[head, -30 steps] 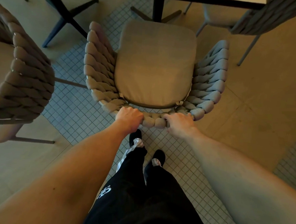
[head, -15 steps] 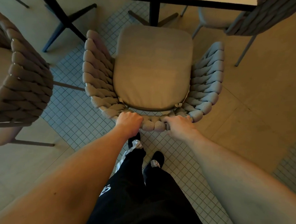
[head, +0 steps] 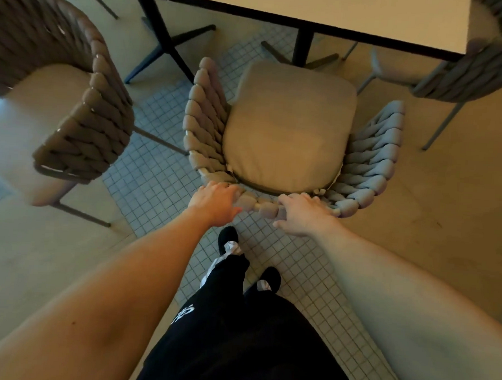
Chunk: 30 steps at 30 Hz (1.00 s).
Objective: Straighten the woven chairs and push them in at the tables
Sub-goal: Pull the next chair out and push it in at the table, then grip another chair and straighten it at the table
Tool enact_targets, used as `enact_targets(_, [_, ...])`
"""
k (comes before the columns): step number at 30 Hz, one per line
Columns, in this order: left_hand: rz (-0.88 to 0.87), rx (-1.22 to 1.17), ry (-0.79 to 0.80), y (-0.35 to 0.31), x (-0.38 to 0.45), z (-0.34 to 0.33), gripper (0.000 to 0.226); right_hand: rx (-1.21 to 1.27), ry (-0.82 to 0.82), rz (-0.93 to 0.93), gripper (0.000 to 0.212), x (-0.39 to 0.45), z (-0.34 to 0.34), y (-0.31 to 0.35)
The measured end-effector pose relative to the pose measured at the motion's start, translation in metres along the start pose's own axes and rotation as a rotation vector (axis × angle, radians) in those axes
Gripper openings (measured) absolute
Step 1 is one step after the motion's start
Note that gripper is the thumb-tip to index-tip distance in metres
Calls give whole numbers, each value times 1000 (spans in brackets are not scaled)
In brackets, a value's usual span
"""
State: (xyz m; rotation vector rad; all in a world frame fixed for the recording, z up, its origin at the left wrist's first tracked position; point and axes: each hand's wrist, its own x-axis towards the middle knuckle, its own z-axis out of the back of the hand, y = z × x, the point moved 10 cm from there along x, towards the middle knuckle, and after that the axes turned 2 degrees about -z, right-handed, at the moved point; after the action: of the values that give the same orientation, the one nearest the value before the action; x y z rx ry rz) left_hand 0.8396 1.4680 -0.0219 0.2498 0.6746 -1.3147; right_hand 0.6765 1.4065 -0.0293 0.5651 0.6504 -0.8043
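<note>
A woven chair [head: 375,156] with a beige seat cushion [head: 289,127] faces the table [head: 313,8] straight ahead, its front just short of the table's edge. My left hand [head: 213,203] rests on the top of its rope backrest left of centre, fingers curled over the rim. My right hand [head: 301,215] lies on the backrest right of centre, fingers laid over the weave, thumb below. Both hands touch the chair back.
A second woven chair [head: 81,115] stands to the left, turned sideways. A third [head: 480,71] sits at the right end of the table. Black table legs [head: 162,37] and a central pedestal [head: 302,46] stand on the tiled floor. My legs and shoes are behind the chair.
The chair has slid forward toward the table and more of the tabletop shows. My hands have loosened from tight fists to a flatter hold on the backrest. I have stepped forward.
</note>
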Motion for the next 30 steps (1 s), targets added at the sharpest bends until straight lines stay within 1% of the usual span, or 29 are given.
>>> enact_targets(5, [87,-25,-22,41,-25,10,59,-46,-22,75,61,7,14,38])
enact_targets(8, [130,-65,-30,67,-37,19,60,-98,-39,89,58,16,27,62])
enact_targets(13, [205,-138,-64,122,-57,34,65,-162,-18,154,52,37,49,124])
enact_targets(15, [234,-171,-84,144,-63,41,65,-192,-33,175,51,45,57,150])
enact_targets(22, [345,-271,-123,232,-91,46,65,-243,-36,270,62,83,76,248])
enact_targets(26, [404,-302,-124,274,-109,41,64,-282,-33,312,61,99,82,297])
enact_targets(30, [455,-338,-161,310,-126,43,64,-316,-22,339,63,111,89,338])
